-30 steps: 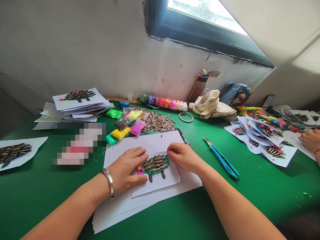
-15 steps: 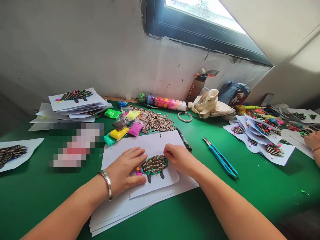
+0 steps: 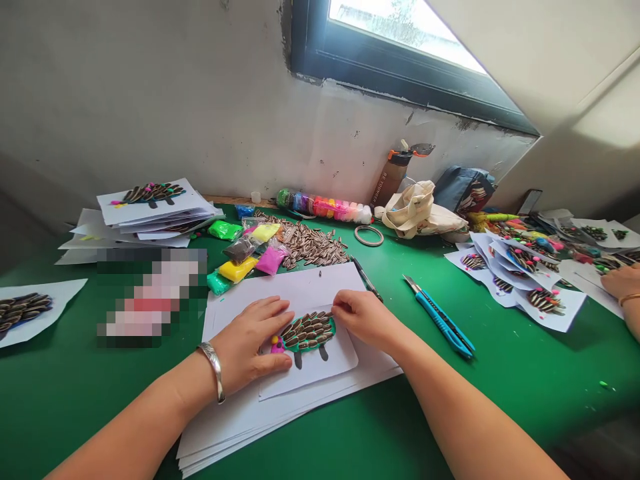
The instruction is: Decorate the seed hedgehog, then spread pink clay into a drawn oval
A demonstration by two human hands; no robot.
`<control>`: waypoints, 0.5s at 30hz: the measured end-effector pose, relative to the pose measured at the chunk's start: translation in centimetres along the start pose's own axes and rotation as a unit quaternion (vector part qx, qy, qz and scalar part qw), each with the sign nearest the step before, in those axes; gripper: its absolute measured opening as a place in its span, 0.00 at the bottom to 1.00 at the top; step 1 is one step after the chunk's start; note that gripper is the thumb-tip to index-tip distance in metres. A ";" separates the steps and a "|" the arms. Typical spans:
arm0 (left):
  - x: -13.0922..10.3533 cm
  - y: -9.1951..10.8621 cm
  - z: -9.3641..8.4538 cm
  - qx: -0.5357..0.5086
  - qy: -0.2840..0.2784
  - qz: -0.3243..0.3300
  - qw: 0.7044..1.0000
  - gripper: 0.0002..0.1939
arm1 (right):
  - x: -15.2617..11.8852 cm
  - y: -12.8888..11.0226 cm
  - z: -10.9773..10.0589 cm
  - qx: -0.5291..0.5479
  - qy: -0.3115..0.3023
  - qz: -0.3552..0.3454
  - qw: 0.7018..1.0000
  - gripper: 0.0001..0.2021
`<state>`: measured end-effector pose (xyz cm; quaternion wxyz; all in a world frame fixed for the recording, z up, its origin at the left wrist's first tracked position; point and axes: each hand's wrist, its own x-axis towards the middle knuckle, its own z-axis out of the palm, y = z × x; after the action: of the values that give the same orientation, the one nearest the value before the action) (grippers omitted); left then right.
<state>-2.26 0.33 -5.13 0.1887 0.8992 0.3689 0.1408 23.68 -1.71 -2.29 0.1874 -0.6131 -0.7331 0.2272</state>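
A white card [image 3: 320, 373] bears a hedgehog figure, its body [image 3: 307, 331] made of striped sunflower seeds pressed into teal clay, with a pink and yellow clay head [image 3: 277, 345] and dark legs. My left hand [image 3: 253, 340], with a silver bangle at the wrist, lies on the card with thumb and fingers spread around the head end. At the figure's right end, the fingertips of my right hand [image 3: 353, 315] are pinched together, touching or just beside the outermost seeds. Whatever is between them is hidden. Beneath the card is a stack of white paper [image 3: 230, 427].
Loose sunflower seeds [image 3: 315, 245] and clay packets [image 3: 237, 269] lie beyond the paper. A pen [image 3: 367, 280] and a blue utility knife [image 3: 440, 317] are to the right. Finished cards [image 3: 543, 303] and another person's hand [image 3: 623, 283] are farther right; more cards [image 3: 150, 217] are stacked left.
My right hand has shifted slightly right and down at the figure's right end, its fingers still pinched. My left hand stays on the card. The whole view has moved a little.
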 end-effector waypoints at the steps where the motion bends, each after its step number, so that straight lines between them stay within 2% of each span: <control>1: 0.0 0.0 0.0 0.001 0.000 -0.001 1.000 0.31 | 0.0 0.0 0.1 -0.002 0.000 0.000 1.000 0.09; 15: 0.0 0.0 0.0 -0.004 -0.008 -0.006 1.000 0.31 | 0.2 -0.4 0.4 -0.034 0.001 0.027 0.999 0.08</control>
<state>-2.23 0.37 -5.14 0.1964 0.8973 0.3720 0.1339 23.11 -1.59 -2.44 0.1610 -0.6391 -0.7233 0.2059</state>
